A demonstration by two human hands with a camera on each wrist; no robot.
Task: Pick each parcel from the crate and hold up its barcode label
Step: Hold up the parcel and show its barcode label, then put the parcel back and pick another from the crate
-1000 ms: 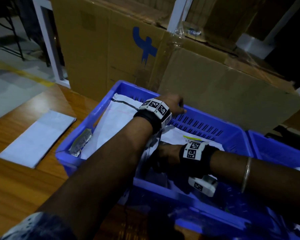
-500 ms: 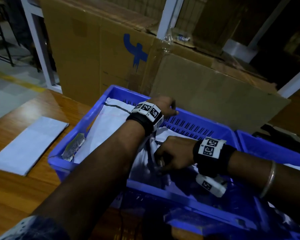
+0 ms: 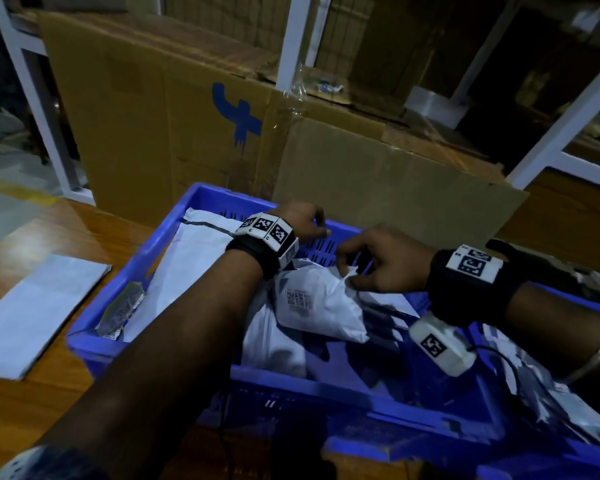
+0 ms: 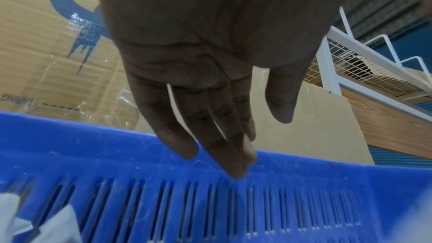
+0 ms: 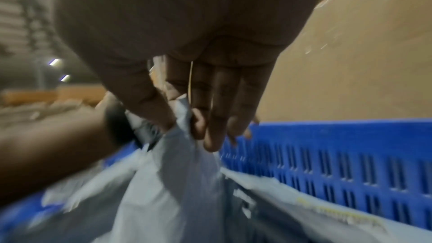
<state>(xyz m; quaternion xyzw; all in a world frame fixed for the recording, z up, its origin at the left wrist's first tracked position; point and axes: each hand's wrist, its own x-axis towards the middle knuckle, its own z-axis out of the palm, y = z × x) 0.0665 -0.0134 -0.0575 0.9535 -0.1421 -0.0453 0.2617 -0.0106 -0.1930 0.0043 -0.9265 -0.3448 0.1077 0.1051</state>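
Observation:
A blue slotted crate (image 3: 160,244) holds several white poly-bag parcels. My right hand (image 3: 352,271) pinches the top corner of a crumpled white parcel (image 3: 321,306) between thumb and fingers, lifting it in the crate's middle; its printed barcode label (image 3: 298,299) faces up. In the right wrist view the same parcel (image 5: 163,173) hangs below the right hand (image 5: 184,117). My left hand (image 3: 312,225) hovers at the crate's far wall with straight fingers (image 4: 210,136) and holds nothing; they point down at the blue rim (image 4: 93,154). A large flat white parcel (image 3: 194,265) lies at the crate's left.
Big cardboard boxes (image 3: 174,126) stand right behind the crate. A flat white envelope (image 3: 32,313) lies on the wooden table (image 3: 32,410) at left. A small silvery packet (image 3: 122,308) leans inside the crate's left wall. A second blue crate (image 3: 568,455) adjoins on the right.
My right hand rose from low in the crate and moved toward the far wall, drawing the crumpled parcel up so its label shows. The left hand stayed by the far rim.

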